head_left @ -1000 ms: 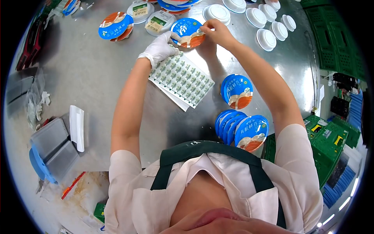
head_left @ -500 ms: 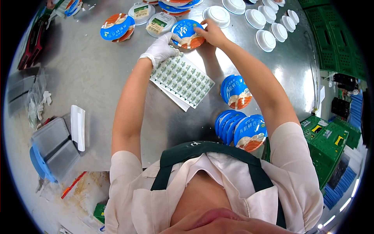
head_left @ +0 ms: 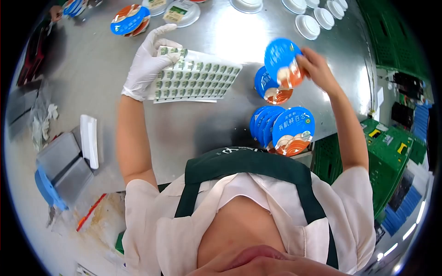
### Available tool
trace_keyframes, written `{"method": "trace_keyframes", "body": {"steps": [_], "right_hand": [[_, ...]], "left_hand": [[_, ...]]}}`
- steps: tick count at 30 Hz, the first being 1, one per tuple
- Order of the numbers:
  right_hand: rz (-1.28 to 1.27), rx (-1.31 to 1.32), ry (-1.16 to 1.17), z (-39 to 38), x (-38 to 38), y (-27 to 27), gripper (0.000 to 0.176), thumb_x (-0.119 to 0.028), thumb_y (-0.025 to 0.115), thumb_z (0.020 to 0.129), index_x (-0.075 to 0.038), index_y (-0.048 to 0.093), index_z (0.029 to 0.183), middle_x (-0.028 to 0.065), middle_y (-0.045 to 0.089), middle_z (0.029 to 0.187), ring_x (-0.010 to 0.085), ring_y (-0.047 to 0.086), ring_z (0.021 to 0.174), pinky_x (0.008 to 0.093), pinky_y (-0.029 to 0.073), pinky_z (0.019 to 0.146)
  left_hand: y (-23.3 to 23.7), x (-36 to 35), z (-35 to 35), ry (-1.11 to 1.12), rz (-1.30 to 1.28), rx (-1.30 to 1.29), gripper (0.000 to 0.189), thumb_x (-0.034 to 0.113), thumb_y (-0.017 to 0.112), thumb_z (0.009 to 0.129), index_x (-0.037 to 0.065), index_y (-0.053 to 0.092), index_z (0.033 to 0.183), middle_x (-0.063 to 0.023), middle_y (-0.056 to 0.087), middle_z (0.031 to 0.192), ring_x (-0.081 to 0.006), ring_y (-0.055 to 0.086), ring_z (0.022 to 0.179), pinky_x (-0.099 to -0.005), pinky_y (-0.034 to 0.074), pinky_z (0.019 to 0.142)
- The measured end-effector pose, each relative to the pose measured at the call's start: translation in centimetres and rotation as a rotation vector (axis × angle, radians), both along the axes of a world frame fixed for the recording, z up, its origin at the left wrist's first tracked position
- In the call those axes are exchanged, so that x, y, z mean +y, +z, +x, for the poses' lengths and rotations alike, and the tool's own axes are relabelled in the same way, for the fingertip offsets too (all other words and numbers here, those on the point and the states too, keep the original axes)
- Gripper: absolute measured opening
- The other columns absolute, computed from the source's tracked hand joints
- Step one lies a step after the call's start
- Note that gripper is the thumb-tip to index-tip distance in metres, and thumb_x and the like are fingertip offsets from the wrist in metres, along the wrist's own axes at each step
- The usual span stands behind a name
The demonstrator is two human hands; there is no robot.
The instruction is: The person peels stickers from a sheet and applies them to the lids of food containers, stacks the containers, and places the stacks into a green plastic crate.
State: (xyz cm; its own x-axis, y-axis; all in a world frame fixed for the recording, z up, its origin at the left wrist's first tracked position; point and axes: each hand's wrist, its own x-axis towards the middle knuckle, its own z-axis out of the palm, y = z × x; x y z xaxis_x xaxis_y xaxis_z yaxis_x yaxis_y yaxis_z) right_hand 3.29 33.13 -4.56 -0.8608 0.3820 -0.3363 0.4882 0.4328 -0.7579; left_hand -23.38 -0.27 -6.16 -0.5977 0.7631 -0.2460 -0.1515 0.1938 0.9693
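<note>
My left hand (head_left: 146, 69), in a white glove, grips the left side of a sheet of small green-and-white stickers (head_left: 198, 76), with the thumb across its top. A plain white sheet edge shows underneath. Bare, my right hand (head_left: 317, 69) pinches the right edge of a round pack with a blue-and-orange printed top (head_left: 282, 60), blurred by motion. This pack is held above another such round pack (head_left: 269, 89) on the table. Nearer to me, several more lean in an overlapping row (head_left: 293, 131).
White upside-down tubs (head_left: 307, 27) stand along the far right, and a labelled tub (head_left: 182, 13) at the far side. Blue-and-orange packs (head_left: 130, 19) sit far left. Green crates (head_left: 386, 156) are at the right. A folded white strip (head_left: 89, 140) lies at the left edge.
My right hand has carried the round pack right and towards me, away from my left hand. My left hand has moved left, now gripping the sticker sheet, which has turned and shifted left.
</note>
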Motion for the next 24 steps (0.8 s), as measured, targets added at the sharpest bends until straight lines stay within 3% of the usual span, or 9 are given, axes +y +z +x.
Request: {"method": "trace_keyframes", "body": {"steps": [2, 3, 5, 6, 8, 12, 14, 17, 24], "right_hand": [[0.039, -0.152, -0.029, 2.7, -1.5, -1.2, 0.023, -0.025, 0.055, 0.099, -0.003, 0.06, 0.1, 0.0054, 0.059, 0.069, 0.0118, 0.054, 0.061, 0.0291, 0.044, 0.056], [0.155, -0.176, 0.072, 3.6, -2.0, -2.1, 0.023, -0.023, 0.053, 0.098, -0.002, 0.06, 0.103, 0.0125, 0.063, 0.074, 0.022, 0.06, 0.066, 0.0361, 0.047, 0.062], [0.235, -0.201, 0.152, 4.1, -2.0, -3.1, 0.024, -0.024, 0.054, 0.098, -0.002, 0.063, 0.103, 0.0185, 0.066, 0.084, 0.0309, 0.064, 0.076, 0.0417, 0.05, 0.069], [0.237, -0.19, 0.158, 3.4, -2.3, -2.5, 0.024, -0.024, 0.054, 0.098, -0.002, 0.063, 0.103, 0.0185, 0.066, 0.084, 0.0309, 0.064, 0.076, 0.0417, 0.05, 0.069], [0.902, -0.187, 0.209, 0.8, -3.8, 0.3, 0.027, -0.027, 0.059, 0.096, -0.003, 0.065, 0.105, 0.0182, 0.068, 0.095, 0.0325, 0.066, 0.084, 0.0424, 0.052, 0.073], [0.342, 0.367, 0.318, -6.0, -10.9, 4.4, 0.032, -0.025, 0.073, 0.086, -0.008, 0.064, 0.112, 0.0118, 0.067, 0.106, 0.0275, 0.067, 0.091, 0.0365, 0.055, 0.079], [0.485, 0.514, 0.481, -8.6, -13.4, 4.4, 0.03, -0.025, 0.071, 0.084, -0.009, 0.061, 0.108, 0.0092, 0.066, 0.098, 0.0266, 0.065, 0.09, 0.0373, 0.054, 0.076], [0.692, 0.567, 0.57, -11.3, -14.9, 3.4, 0.022, -0.021, 0.071, 0.081, -0.007, 0.057, 0.091, 0.0067, 0.062, 0.086, 0.0258, 0.062, 0.085, 0.0392, 0.052, 0.07], [0.721, 0.6, 0.745, -13.5, -14.5, 1.4, 0.017, -0.015, 0.068, 0.08, -0.007, 0.056, 0.089, 0.0066, 0.061, 0.082, 0.0271, 0.062, 0.081, 0.0397, 0.053, 0.069]], "left_hand": [[1.1, -0.1, 1.2, 0.071, 0.025, -0.023, 0.057, -0.007, 0.067, 0.078, 0.003, 0.05, 0.132, -0.0083, 0.065, 0.098, -0.0121, 0.063, 0.088, -0.0242, 0.052, 0.079], [1.6, -0.1, 1.9, 0.08, 0.021, -0.014, 0.057, -0.007, 0.067, 0.078, 0.003, 0.05, 0.132, -0.0083, 0.065, 0.098, -0.0121, 0.063, 0.088, -0.0242, 0.052, 0.079], [2.4, -0.2, 2.6, 0.15, 0.025, -0.059, 0.054, -0.007, 0.067, 0.078, 0.003, 0.053, 0.129, -0.0088, 0.065, 0.097, -0.0121, 0.064, 0.086, -0.0236, 0.052, 0.076], [2.5, -0.3, 2.7, 0.146, 0.03, -0.049, 0.051, -0.006, 0.068, 0.079, 0.003, 0.054, 0.127, -0.0083, 0.066, 0.095, -0.012, 0.065, 0.085, -0.024, 0.052, 0.074], [3.5, -0.3, 3.3, 0.128, 0.029, -0.046, 0.05, -0.006, 0.068, 0.079, 0.003, 0.055, 0.126, -0.0078, 0.067, 0.095, -0.0116, 0.065, 0.086, -0.0242, 0.053, 0.074], [4.2, 0.1, 4.1, 0.066, 0.046, -0.075, 0.045, -0.005, 0.067, 0.081, 0.003, 0.057, 0.124, -0.006, 0.067, 0.094, -0.0092, 0.064, 0.083, -0.023, 0.052, 0.072], [4.1, 0.6, 4.5, 0.026, 0.095, -0.065, 0.042, -0.003, 0.067, 0.084, 0.002, 0.057, 0.124, -0.0056, 0.068, 0.094, -0.0064, 0.063, 0.078, -0.0199, 0.05, 0.065], [4.3, 0.2, 4.6, 0.019, 0.099, -0.093, 0.04, -0.002, 0.068, 0.084, 0.002, 0.058, 0.122, -0.0045, 0.068, 0.092, -0.0053, 0.062, 0.077, -0.02, 0.049, 0.064], [1.9, 0.5, 2.6, 0.001, -0.008, -0.086, 0.026, 0.002, 0.068, 0.083, 0.003, 0.066, 0.109, -0.0026, 0.067, 0.087, -0.0048, 0.06, 0.074, -0.0208, 0.048, 0.064]]}}
